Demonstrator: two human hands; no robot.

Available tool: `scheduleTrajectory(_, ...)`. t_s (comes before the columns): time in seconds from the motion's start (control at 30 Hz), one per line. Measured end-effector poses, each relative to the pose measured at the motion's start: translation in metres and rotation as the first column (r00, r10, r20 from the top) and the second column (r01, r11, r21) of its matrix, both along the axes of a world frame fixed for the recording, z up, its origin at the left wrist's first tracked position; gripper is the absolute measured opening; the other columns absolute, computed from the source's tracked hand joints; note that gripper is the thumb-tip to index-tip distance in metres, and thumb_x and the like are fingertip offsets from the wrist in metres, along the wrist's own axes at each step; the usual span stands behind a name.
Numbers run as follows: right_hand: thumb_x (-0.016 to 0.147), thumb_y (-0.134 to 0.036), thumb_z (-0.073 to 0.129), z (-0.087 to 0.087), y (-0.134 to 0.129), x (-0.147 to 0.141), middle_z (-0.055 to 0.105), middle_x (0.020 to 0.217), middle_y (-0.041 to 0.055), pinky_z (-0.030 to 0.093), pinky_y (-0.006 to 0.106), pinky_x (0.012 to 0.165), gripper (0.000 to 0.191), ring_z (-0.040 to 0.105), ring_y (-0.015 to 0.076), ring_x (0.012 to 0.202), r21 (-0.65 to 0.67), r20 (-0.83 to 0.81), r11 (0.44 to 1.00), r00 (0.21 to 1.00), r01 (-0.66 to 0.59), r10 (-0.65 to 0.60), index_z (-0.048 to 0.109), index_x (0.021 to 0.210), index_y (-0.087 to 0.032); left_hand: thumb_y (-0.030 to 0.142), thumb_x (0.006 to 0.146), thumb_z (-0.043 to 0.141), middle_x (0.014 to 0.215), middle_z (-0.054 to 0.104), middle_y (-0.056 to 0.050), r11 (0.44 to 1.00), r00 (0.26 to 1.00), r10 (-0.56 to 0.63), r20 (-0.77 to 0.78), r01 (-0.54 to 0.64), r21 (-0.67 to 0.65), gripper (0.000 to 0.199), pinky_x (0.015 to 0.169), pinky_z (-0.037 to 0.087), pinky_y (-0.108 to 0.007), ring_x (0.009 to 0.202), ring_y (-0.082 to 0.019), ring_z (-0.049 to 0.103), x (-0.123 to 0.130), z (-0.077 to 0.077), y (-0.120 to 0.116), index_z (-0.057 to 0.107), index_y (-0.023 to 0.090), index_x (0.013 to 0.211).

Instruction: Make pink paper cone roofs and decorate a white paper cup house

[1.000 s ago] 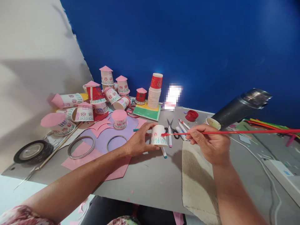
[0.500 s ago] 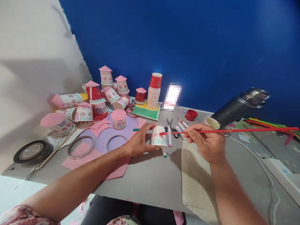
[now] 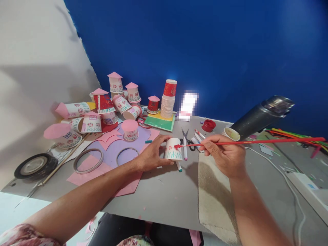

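A white paper cup (image 3: 173, 154), upside down, bears red marks and green zigzag strokes. My left hand (image 3: 153, 154) grips it from the left, fingers behind and thumb near its lower edge. Between the thumb and fingers of my right hand (image 3: 225, 153) is a long red stick (image 3: 269, 141), held nearly level. Its red tip touches or nearly touches the cup's side. Scissors (image 3: 185, 136) and capped markers (image 3: 185, 153) lie just behind and right of the cup.
Decorated cups with pink paper roofs (image 3: 115, 83) crowd the back left. A cup stack (image 3: 167, 102) stands on a green and yellow box (image 3: 160, 123). Tape rings (image 3: 88, 171), a beige cloth (image 3: 215, 194), a red tape roll (image 3: 208, 125) and a dark cylinder (image 3: 258, 119) lie around.
The far end of the red stick has shifted slightly, and my right hand has moved a little left. The cup and my left hand look nearly unchanged.
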State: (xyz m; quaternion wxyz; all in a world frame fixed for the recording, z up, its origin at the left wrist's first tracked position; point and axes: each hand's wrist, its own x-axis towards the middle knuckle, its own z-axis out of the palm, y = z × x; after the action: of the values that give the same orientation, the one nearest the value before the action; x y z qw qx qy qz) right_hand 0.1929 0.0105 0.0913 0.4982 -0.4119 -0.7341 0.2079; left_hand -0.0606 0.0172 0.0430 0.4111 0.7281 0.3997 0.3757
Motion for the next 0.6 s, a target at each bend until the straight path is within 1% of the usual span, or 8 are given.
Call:
scheduleTrajectory(0.2, 0.093, -0.032, 0.064, 0.0020, -0.0002, 0.0020, 0.071, 0.068, -0.0008, 0.050, 0.024, 0.054, 0.016, 0.061, 0.0110, 0.052, -0.033, -0.026, 0.999, 1.000, 0.013, -0.014, 0.071, 0.083, -0.021, 0.022, 0.064, 0.085, 0.137, 0.051, -0.008, 1.000, 1.000, -0.001, 0.020, 0.002, -0.005, 0.078, 0.105, 0.050, -0.045, 0.127, -0.029, 0.053, 0.0003, 0.0014, 0.0000, 0.050, 0.027, 0.133)
scheduleTrajectory(0.6, 0.093, -0.033, 0.063, 0.0033, 0.0014, 0.0057, 0.069, 0.069, 0.0007, 0.052, 0.026, 0.055, 0.018, 0.061, 0.0123, 0.054, -0.046, -0.019, 0.999, 1.000, -0.009, 0.008, 0.070, 0.082, -0.020, 0.022, 0.064, 0.084, 0.137, 0.051, -0.008, 1.000, 1.000, 0.000, 0.020, 0.000, -0.015, 0.078, 0.107, 0.048, -0.047, 0.126, -0.028, 0.054, 0.0004, 0.0013, -0.0005, 0.050, 0.027, 0.133)
